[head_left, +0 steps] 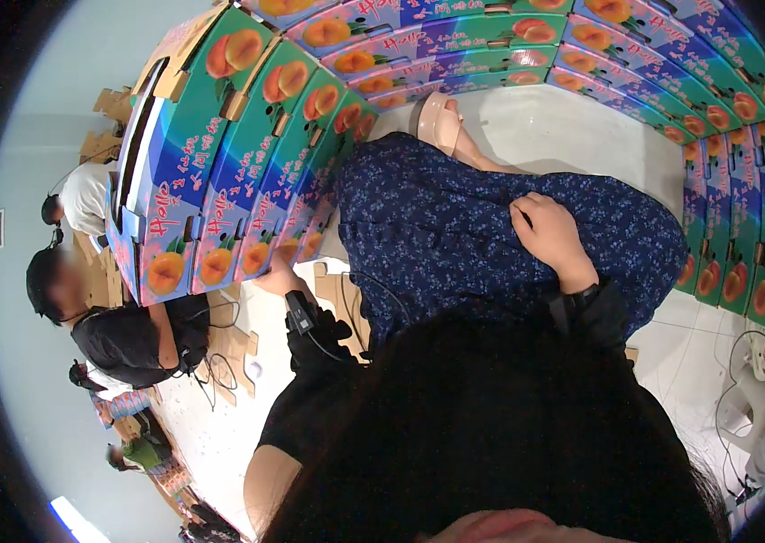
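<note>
At the left stands a stack of printed peach cartons (pixel 247 181) in green, blue and pink. The uppermost one has a long dark opening and bare brown cardboard at its edge. My left hand (pixel 279 277) touches the near corner of this stack low down, its fingers apart against the carton and partly hidden by it. On my dark blue floral skirt (pixel 455 217) my right hand (pixel 549 237) lies palm down, open and holding nothing. Both wrists have black bands, and a small device with a cable is strapped on the left one.
More rows of peach cartons (pixel 455 41) curve round in front, and another stack (pixel 744 208) stands at the right. A person in black (pixel 124 348) sits at the left beside flat brown cardboard (pixel 233 357). Cables trail over the floor on both sides.
</note>
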Demonstrator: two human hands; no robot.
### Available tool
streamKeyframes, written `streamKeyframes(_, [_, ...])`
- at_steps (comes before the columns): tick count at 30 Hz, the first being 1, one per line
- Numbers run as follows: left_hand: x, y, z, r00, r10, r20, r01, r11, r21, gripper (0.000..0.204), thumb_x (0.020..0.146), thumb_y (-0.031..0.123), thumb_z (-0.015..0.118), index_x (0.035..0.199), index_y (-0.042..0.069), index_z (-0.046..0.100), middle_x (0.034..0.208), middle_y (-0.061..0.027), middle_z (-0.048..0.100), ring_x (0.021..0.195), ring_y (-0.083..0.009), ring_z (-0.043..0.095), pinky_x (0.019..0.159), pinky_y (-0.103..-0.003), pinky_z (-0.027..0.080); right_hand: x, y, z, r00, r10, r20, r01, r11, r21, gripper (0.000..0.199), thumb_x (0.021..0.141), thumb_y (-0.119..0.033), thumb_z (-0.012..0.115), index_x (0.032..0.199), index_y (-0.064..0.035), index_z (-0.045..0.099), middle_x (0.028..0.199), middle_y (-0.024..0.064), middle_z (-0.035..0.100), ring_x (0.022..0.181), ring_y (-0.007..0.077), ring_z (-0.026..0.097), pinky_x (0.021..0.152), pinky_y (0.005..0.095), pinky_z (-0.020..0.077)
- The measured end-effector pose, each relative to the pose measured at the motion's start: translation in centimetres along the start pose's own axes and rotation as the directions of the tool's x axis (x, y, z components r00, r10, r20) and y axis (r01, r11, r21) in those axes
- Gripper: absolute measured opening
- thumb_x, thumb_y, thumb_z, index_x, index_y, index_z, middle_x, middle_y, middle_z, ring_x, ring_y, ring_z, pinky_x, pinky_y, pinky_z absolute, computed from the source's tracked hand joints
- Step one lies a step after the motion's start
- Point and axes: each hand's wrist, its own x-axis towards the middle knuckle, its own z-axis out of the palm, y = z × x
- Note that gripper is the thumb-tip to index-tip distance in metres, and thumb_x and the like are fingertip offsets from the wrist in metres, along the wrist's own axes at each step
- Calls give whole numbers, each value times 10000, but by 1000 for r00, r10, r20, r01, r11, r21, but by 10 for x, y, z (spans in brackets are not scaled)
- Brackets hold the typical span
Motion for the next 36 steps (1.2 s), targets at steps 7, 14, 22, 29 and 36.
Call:
streamKeyframes(7, [-7, 21, 1, 996, -86, 37, 88, 995, -46, 456, 713, 30, 694, 1138, -55, 554, 1112, -136, 618, 955, -220, 618, 827, -376, 513, -1, -2, -2, 1000, 2, 9, -2, 1000, 2, 205, 857, -193, 518, 867, -27, 637, 860, 147, 614, 833, 348, 587, 727, 424, 474])
streamKeyframes(14, [-17, 59, 12, 995, -96, -28, 98, 991, 87, 460, 728, 10, 682, 1160, -53, 535, 1128, -142, 609, 960, -223, 614, 820, -396, 522, -2, -3, -3, 1000, 13, 15, -13, 1000, -2, 215, 860, -199, 515, 873, -23, 638, 869, 146, 616, 843, 345, 586, 734, 421, 473])
streamKeyframes(22, [-10, 39, 12, 990, -139, -30, 137, 989, -59, 434, 754, 7, 644, 1173, -35, 540, 1152, -119, 601, 985, -216, 598, 857, -396, 503, -2, -2, -3, 1000, 16, 16, -17, 1000, 13, 204, 854, -190, 526, 875, -24, 642, 863, 143, 615, 845, 341, 587, 736, 417, 474])
streamKeyframes(29, [-8, 1, -7, 935, -341, 95, 347, 936, -57, 453, 811, 127, 611, 1224, -19, 496, 1175, -110, 586, 1022, -228, 580, 858, -398, 493, -3, -3, -5, 1000, 13, 22, -13, 1000, 17, 205, 858, -188, 523, 878, -23, 643, 864, 142, 615, 851, 341, 586, 737, 417, 474])
streamKeyframes(36, [-81, 48, 10, 502, -757, 419, 813, 578, 70, 422, 863, 415, 491, 1147, 112, 568, 1117, -65, 574, 848, -196, 567, 648, -314, 461, -4, -2, -1, 1000, 25, 9, -25, 1000, 17, 211, 864, -195, 524, 873, -21, 643, 864, 141, 614, 855, 343, 584, 739, 417, 471])
